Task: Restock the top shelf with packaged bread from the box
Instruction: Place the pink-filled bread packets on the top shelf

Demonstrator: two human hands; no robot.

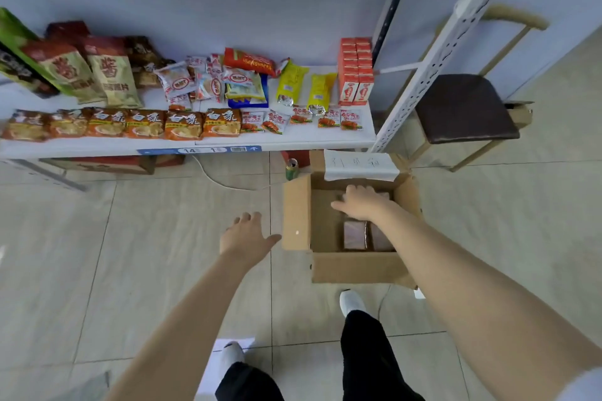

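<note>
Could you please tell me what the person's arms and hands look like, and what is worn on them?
The left arm and right arm are bare as far as the frame shows, save the edge of a white sleeve high on the right one. The left hand and right hand wear no gloves; no watch, ring or bracelet shows.

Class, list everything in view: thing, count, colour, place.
cardboard box: one, brown, on the floor
bread packs: at least two, brownish, inside the box
noodle packs: several, orange, shelf front
packets: two, yellow, on the shelf
cartons: one stack, red-orange, shelf's right end
chair: one, dark seat, right of the shelf
can: one, green, floor beside the box
left hand: open, left of the box
right hand: inside the box, over a pack
</note>
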